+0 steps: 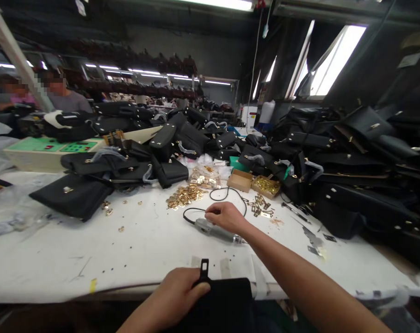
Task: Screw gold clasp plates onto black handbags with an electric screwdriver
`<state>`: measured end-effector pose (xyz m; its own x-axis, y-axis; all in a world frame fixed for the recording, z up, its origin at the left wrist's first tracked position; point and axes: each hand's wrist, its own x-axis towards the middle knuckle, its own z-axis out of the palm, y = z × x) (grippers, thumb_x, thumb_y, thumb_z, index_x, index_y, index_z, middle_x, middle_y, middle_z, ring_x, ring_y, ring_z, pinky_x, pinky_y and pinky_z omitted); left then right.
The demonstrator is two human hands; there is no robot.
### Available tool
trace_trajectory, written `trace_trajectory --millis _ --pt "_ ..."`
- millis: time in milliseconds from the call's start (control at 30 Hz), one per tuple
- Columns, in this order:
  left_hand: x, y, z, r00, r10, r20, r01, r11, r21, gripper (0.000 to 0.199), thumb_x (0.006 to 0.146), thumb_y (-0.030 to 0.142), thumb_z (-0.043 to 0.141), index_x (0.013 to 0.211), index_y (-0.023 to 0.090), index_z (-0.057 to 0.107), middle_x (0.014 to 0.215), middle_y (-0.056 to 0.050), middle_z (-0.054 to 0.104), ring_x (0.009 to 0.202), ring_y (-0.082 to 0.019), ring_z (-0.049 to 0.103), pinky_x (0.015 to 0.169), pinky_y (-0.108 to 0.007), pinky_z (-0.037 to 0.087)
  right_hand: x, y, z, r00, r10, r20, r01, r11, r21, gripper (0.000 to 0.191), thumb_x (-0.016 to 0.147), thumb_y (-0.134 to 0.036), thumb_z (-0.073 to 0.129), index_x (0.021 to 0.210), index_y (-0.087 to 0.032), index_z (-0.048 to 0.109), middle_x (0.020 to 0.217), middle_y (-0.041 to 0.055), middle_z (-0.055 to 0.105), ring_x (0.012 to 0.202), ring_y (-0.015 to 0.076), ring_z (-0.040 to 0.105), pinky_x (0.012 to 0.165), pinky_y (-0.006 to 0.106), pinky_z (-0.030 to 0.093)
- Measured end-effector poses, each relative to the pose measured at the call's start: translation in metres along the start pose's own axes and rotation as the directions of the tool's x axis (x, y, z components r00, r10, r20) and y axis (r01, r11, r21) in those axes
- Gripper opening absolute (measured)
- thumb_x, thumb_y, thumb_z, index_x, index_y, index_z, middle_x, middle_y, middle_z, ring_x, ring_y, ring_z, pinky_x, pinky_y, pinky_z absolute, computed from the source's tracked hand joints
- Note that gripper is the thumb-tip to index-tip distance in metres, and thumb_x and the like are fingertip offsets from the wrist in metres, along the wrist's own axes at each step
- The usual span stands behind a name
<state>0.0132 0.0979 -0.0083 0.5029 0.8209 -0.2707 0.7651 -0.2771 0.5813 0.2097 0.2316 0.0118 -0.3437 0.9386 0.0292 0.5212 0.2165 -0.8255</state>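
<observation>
My left hand (178, 293) grips a black bag (229, 300) at the table's front edge, with the thumb on its face. A black strap tab (205, 268) with a rectangular hole stands up beside my fingers. My right hand (227, 216) is over a grey electric screwdriver (222, 232) that lies on the table, its cord looping behind. The thumb and fingers of that hand are pinched together; whatever they hold is too small to make out. Gold metal fittings (185, 196) are heaped beyond, and loose rectangular plates (258, 206) lie to the right.
A cardboard box (266, 186) of small gold pieces stands behind, beside another cardboard box (240, 180). Black bags (355, 208) pile up on the right and others (71, 196) on the left. A pen-like tool (296, 212) lies at right. Two people sit far left.
</observation>
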Motion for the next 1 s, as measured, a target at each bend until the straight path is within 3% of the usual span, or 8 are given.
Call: trace_trajectory --millis 167,267,333,433,633,833,900,1000 --pt "0.023 -0.017 0.037 0.964 -0.001 -0.266 0.064 0.971 0.228 0.019 0.098 0.033 0.051 0.093 0.021 0.065 0.096 -0.008 0.071 0.091 -0.032 0.064 0.080 -0.044 0.044 0.089 0.016 0.042 0.997 0.018 -0.076 -0.037 0.965 -0.260 0.017 0.086 -0.029 0.068 0.098 -0.024 0.078 0.094 0.0005 0.077 0.085 0.0163 0.069 0.073 0.023 0.047" --pt "0.028 -0.029 0.055 0.892 0.102 -0.441 -0.008 0.978 0.211 0.010 0.093 0.024 0.057 0.100 0.023 0.064 0.096 -0.005 0.070 0.092 -0.029 0.063 0.088 -0.047 0.044 0.126 0.024 0.064 0.995 0.037 -0.089 -0.064 0.942 -0.328 0.016 0.086 -0.030 0.067 0.097 -0.027 0.078 0.098 -0.0002 0.077 0.091 0.0179 0.068 0.076 0.025 0.047" --pt "0.030 -0.039 0.063 0.830 0.187 -0.526 -0.082 0.973 0.216 0.016 0.089 0.022 0.063 0.105 0.023 0.062 0.094 -0.003 0.070 0.089 -0.027 0.064 0.092 -0.048 0.044 0.145 0.028 0.077 0.992 0.061 -0.107 -0.097 0.920 -0.379 0.018 0.086 -0.032 0.066 0.099 -0.028 0.078 0.100 0.0005 0.077 0.093 0.0197 0.068 0.075 0.026 0.046" --pt "0.032 -0.050 0.065 0.755 0.264 -0.600 -0.160 0.962 0.222 0.022 0.082 0.019 0.069 0.102 0.021 0.059 0.087 -0.003 0.069 0.082 -0.026 0.063 0.083 -0.044 0.046 0.164 0.034 0.093 0.987 0.087 -0.132 -0.139 0.880 -0.454 0.017 0.085 -0.035 0.066 0.096 -0.028 0.077 0.099 0.0026 0.076 0.094 0.0230 0.068 0.074 0.029 0.046" --pt "0.035 -0.052 0.056 0.730 0.278 -0.625 -0.237 0.960 0.150 0.025 0.077 0.017 0.072 0.096 0.022 0.057 0.082 -0.002 0.067 0.076 -0.024 0.061 0.075 -0.040 0.047 0.167 0.039 0.110 0.992 0.005 -0.125 -0.078 0.805 -0.589 0.020 0.093 -0.032 0.056 0.097 -0.025 0.074 0.109 0.0066 0.072 0.096 0.0227 0.066 0.075 0.030 0.045" --pt "0.031 -0.047 0.054 0.744 0.225 -0.629 -0.216 0.972 0.092 0.005 0.091 0.018 0.059 0.090 0.022 0.056 0.080 -0.002 0.065 0.075 -0.022 0.061 0.071 -0.037 0.045 0.151 0.036 0.103 0.984 -0.147 -0.102 0.052 0.780 -0.624 0.022 0.099 -0.031 0.052 0.099 -0.028 0.074 0.113 0.0024 0.071 0.102 0.0189 0.065 0.078 0.027 0.046" --pt "0.030 -0.048 0.055 0.747 0.190 -0.637 -0.206 0.977 0.050 0.005 0.093 0.020 0.058 0.088 0.022 0.057 0.080 -0.002 0.065 0.075 -0.021 0.060 0.070 -0.036 0.044 0.140 0.037 0.096 0.956 -0.268 -0.122 0.144 0.787 -0.600 0.020 0.100 -0.029 0.054 0.100 -0.029 0.074 0.113 0.0011 0.072 0.102 0.0176 0.066 0.079 0.026 0.047" --pt "0.029 -0.047 0.055 0.784 0.087 -0.615 -0.156 0.986 -0.059 0.007 0.093 0.023 0.062 0.085 0.022 0.061 0.080 -0.002 0.066 0.078 -0.021 0.062 0.074 -0.035 0.045 0.113 0.038 0.081 0.865 -0.472 -0.172 0.321 0.781 -0.536 0.018 0.100 -0.026 0.056 0.102 -0.028 0.074 0.114 0.0006 0.074 0.100 0.0153 0.069 0.078 0.024 0.049"
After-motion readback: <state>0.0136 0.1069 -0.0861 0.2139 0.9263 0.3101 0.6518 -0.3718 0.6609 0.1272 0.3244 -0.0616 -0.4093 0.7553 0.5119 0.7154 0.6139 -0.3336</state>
